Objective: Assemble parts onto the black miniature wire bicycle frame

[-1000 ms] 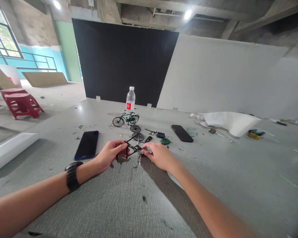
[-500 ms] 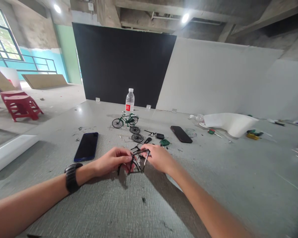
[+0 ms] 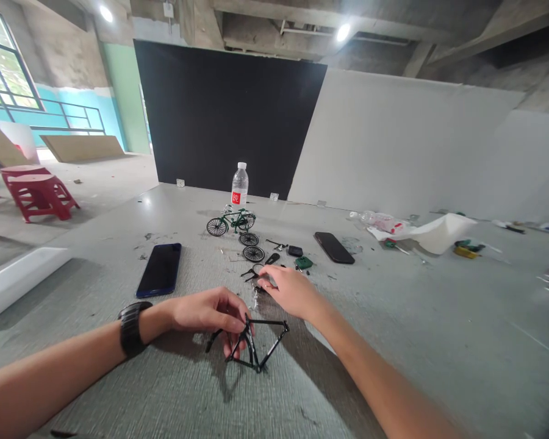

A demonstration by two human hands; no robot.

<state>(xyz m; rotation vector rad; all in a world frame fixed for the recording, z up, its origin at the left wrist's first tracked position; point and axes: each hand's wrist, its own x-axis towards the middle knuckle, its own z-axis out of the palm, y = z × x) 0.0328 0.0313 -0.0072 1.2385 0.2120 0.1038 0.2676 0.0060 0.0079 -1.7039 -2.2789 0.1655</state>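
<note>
My left hand (image 3: 210, 312), with a black watch on the wrist, pinches a small black model bicycle frame (image 3: 261, 342) and holds it just above the grey table (image 3: 165, 378). My right hand (image 3: 289, 289) reaches past the frame with its fingers spread, the fingertips touching small loose parts (image 3: 256, 274) on the table. Two loose black wheels (image 3: 251, 247) lie just beyond those parts. A finished green model bicycle (image 3: 231, 222) stands farther back.
A dark blue phone (image 3: 160, 268) lies to the left and a black phone (image 3: 333, 247) to the right. A water bottle (image 3: 240, 186) stands behind the green bicycle. White paper (image 3: 434, 235) and small tools sit at the far right. Red stools (image 3: 39, 195) stand on the floor at left.
My left hand has pulled the black frame toward me and lifted it. My right hand let go of the frame and moved forward to the loose parts. The white paper at right shifted.
</note>
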